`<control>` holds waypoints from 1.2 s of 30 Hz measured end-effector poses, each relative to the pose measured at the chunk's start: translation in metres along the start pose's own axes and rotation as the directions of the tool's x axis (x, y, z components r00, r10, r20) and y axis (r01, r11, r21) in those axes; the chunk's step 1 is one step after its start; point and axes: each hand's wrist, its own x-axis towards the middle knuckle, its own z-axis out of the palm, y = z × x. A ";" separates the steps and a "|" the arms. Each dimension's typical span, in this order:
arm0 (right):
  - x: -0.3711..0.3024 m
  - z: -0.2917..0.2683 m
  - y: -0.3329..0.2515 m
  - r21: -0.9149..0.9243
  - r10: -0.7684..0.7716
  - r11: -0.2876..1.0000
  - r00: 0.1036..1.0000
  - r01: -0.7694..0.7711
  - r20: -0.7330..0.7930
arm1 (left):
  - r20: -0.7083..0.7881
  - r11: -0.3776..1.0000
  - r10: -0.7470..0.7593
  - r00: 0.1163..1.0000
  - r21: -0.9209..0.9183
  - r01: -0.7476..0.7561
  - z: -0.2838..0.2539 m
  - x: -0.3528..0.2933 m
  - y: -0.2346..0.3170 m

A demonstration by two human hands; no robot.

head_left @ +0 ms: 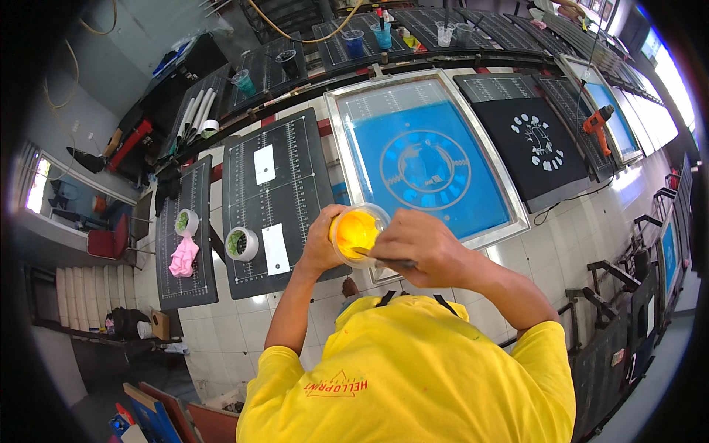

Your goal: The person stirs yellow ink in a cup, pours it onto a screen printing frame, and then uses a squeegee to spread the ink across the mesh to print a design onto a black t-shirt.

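My left hand is wrapped around the side of a clear plastic cup of bright yellow ink. In my right hand is a flat, dark stirring stick; its thin end reaches over the cup's near rim into the ink. Both hands are close together, just left of the near end of a screen printing frame. This frame has a metal border and blue mesh with a round design on it. My fingertips are partly hidden behind the cup and stick.
Left of the frame, a black printing board carries white cards and a tape roll. A pink cloth lies on another board. Right, a black shirt bears a pale print, with an orange heat gun beyond. Ink cups line the back boards.
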 end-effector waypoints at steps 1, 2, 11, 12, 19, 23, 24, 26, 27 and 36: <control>-0.004 -0.003 0.000 -0.055 -0.003 0.999 0.999 0.005 0.033 | -0.012 1.000 0.005 1.000 0.000 -0.005 -0.001 -0.003 -0.004; -0.004 -0.006 0.002 -0.104 -0.001 0.995 1.000 0.002 0.004 | -0.025 1.000 0.011 1.000 0.000 -0.011 -0.002 -0.005 -0.007; -0.012 -0.005 0.002 -0.139 0.040 0.989 0.999 -0.041 -0.009 | -0.053 0.991 0.132 0.990 0.046 -0.129 0.008 -0.011 -0.025; -0.014 -0.006 0.006 -0.173 0.067 0.982 0.997 -0.074 -0.049 | -0.058 0.991 0.131 0.990 0.018 -0.130 0.012 -0.015 -0.030; -0.023 0.001 0.001 -0.140 0.035 0.989 0.998 -0.041 -0.048 | -0.060 0.980 0.152 0.987 0.140 -0.142 0.018 -0.013 -0.023; -0.022 0.005 0.007 -0.136 0.090 0.986 0.992 -0.101 -0.087 | -0.031 0.987 0.146 0.989 0.071 -0.144 0.032 -0.007 -0.020; -0.020 0.010 0.005 -0.112 0.075 0.990 0.994 -0.084 -0.078 | -0.036 0.988 0.136 0.990 0.071 -0.133 0.031 -0.003 -0.020; -0.021 0.007 -0.004 -0.097 0.064 0.993 0.997 -0.067 -0.031 | -0.046 0.991 0.116 0.992 0.071 -0.112 0.026 -0.005 -0.022; -0.025 0.007 -0.005 -0.091 0.079 0.992 0.996 -0.082 -0.030 | -0.018 0.987 0.115 0.993 0.112 -0.112 0.024 -0.010 -0.020; -0.034 0.003 -0.001 -0.065 0.153 0.985 0.981 -0.161 -0.118 | -0.048 0.997 0.078 0.996 0.019 -0.077 0.030 -0.007 -0.015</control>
